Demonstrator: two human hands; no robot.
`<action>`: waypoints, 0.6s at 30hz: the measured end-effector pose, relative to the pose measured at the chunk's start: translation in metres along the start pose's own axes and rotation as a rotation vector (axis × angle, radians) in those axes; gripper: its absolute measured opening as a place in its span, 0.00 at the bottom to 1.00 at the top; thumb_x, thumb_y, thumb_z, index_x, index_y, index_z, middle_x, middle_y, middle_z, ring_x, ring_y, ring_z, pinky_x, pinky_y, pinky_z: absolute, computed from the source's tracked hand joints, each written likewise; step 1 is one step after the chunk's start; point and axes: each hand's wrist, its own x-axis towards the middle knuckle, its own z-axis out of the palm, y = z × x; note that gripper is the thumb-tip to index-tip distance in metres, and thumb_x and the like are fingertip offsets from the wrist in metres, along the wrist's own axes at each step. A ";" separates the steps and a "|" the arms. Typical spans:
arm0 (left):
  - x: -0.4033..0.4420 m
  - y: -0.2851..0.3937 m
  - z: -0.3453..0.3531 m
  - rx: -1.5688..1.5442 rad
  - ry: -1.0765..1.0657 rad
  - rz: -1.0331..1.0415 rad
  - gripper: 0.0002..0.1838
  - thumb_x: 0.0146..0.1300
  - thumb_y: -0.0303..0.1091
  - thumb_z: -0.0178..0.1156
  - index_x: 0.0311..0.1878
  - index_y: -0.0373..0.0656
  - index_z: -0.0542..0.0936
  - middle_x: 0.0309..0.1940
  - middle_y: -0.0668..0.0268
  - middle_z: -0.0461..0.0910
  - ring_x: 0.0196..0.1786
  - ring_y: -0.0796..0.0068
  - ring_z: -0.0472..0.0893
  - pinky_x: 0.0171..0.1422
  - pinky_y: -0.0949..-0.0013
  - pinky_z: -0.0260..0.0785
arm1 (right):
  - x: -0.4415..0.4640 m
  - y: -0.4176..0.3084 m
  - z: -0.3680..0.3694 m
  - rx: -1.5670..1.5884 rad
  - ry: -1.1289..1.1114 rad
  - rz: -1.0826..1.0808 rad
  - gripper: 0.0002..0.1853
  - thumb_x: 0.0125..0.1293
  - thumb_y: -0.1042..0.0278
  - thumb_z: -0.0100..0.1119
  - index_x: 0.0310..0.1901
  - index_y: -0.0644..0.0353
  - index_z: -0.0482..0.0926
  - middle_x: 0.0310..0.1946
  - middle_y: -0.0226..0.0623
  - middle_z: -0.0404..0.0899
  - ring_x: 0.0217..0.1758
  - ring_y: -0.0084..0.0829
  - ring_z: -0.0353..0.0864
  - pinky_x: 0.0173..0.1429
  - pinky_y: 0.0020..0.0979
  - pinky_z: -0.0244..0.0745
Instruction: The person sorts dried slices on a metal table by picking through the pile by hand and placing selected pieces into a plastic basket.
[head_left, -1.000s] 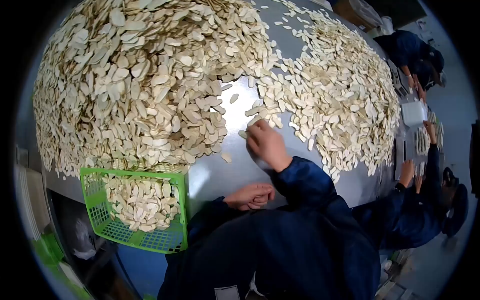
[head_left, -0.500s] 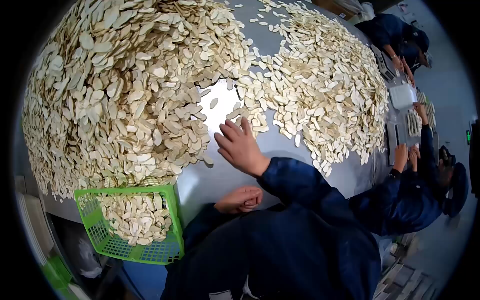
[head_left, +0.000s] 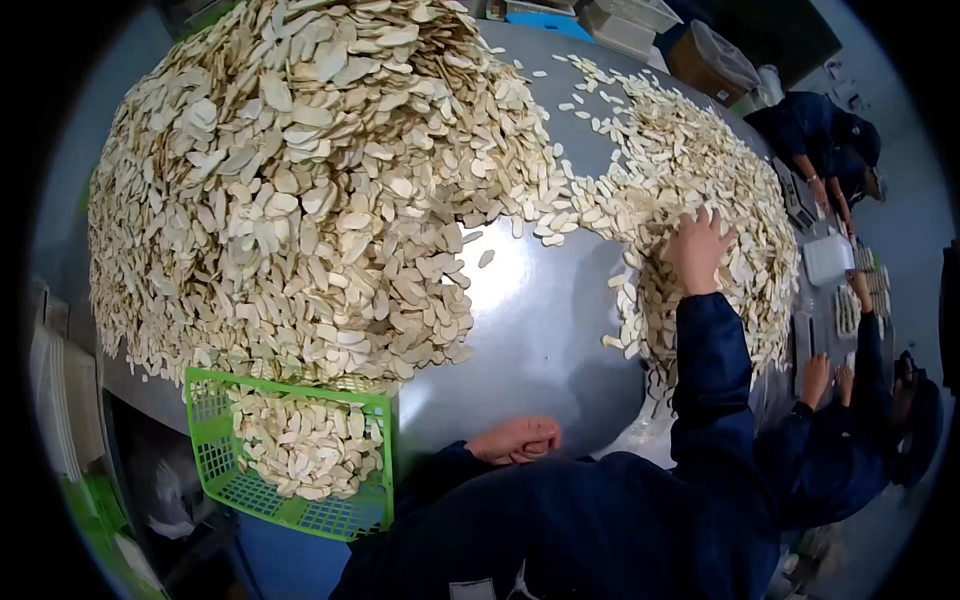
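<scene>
My right hand lies on the right pile of pale flat slices, its fingers spread over them. Near the table's front edge rests my left hand, its fingers curled; what is in them, if anything, is hidden. A much larger heap of slices rises on the left. Between the two piles a single slice lies on the metal table. The green basket at the front left holds more slices.
Two co-workers in dark clothes, one at the far right and one nearer, have their hands near a white container. A cardboard box and pale trays stand at the back.
My right hand has moved from the middle of the table to the right pile, whose near-left slices have shifted right. My left hand stays curled. The camera view has shifted.
</scene>
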 end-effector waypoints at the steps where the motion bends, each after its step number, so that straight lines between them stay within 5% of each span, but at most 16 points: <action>1: 0.001 -0.001 -0.001 -0.002 0.004 0.001 0.15 0.76 0.40 0.46 0.39 0.38 0.73 0.18 0.79 0.56 0.20 0.90 0.53 0.22 0.83 0.44 | 0.015 -0.005 0.003 0.244 -0.015 -0.038 0.14 0.55 0.65 0.60 0.43 0.58 0.82 0.51 0.48 0.78 0.58 0.50 0.73 0.64 0.55 0.63; 3: 0.000 0.002 0.001 0.003 0.025 -0.001 0.15 0.76 0.40 0.46 0.39 0.38 0.73 0.18 0.78 0.57 0.20 0.90 0.53 0.21 0.82 0.44 | 0.048 -0.030 0.020 0.711 -0.036 -0.160 0.17 0.56 0.62 0.62 0.44 0.63 0.81 0.46 0.50 0.80 0.51 0.50 0.78 0.57 0.39 0.72; 7: 0.001 -0.001 0.000 -0.033 0.024 0.041 0.15 0.76 0.40 0.46 0.40 0.38 0.73 0.17 0.78 0.56 0.20 0.90 0.54 0.21 0.82 0.45 | 0.107 -0.124 0.050 1.088 -0.354 -0.259 0.27 0.59 0.51 0.61 0.52 0.67 0.79 0.47 0.54 0.81 0.54 0.50 0.78 0.57 0.40 0.71; 10: 0.003 0.002 0.001 0.030 0.057 0.061 0.14 0.76 0.39 0.45 0.42 0.38 0.73 0.18 0.78 0.56 0.20 0.89 0.54 0.22 0.82 0.45 | 0.131 -0.167 0.024 1.197 -0.711 0.028 0.28 0.57 0.52 0.60 0.48 0.71 0.77 0.48 0.55 0.80 0.54 0.50 0.77 0.57 0.39 0.71; 13: 0.001 0.002 0.002 0.048 0.059 0.069 0.13 0.76 0.38 0.45 0.44 0.38 0.73 0.18 0.77 0.57 0.20 0.89 0.54 0.22 0.83 0.46 | 0.121 -0.200 0.043 1.052 -0.333 -0.176 0.15 0.58 0.60 0.60 0.38 0.66 0.77 0.38 0.47 0.80 0.45 0.40 0.79 0.45 0.34 0.72; 16: 0.001 0.002 0.006 -0.004 0.047 0.078 0.13 0.76 0.38 0.44 0.46 0.38 0.72 0.19 0.77 0.57 0.21 0.89 0.54 0.22 0.83 0.46 | 0.091 -0.184 0.052 1.190 -0.371 -0.585 0.14 0.57 0.68 0.59 0.44 0.65 0.78 0.45 0.45 0.78 0.52 0.39 0.75 0.50 0.31 0.71; 17: 0.001 0.003 0.006 -0.019 0.030 0.074 0.13 0.76 0.39 0.44 0.46 0.38 0.72 0.20 0.77 0.57 0.21 0.89 0.54 0.22 0.83 0.46 | 0.079 -0.171 0.040 1.226 -0.525 -0.716 0.21 0.56 0.70 0.58 0.53 0.62 0.77 0.60 0.48 0.73 0.62 0.46 0.71 0.64 0.34 0.67; 18: 0.002 0.005 0.006 -0.030 0.011 0.072 0.13 0.76 0.39 0.44 0.47 0.38 0.72 0.20 0.77 0.57 0.21 0.89 0.53 0.23 0.83 0.46 | 0.068 -0.154 0.019 1.279 -0.619 -0.715 0.20 0.56 0.71 0.58 0.53 0.62 0.78 0.59 0.46 0.74 0.60 0.43 0.73 0.63 0.33 0.68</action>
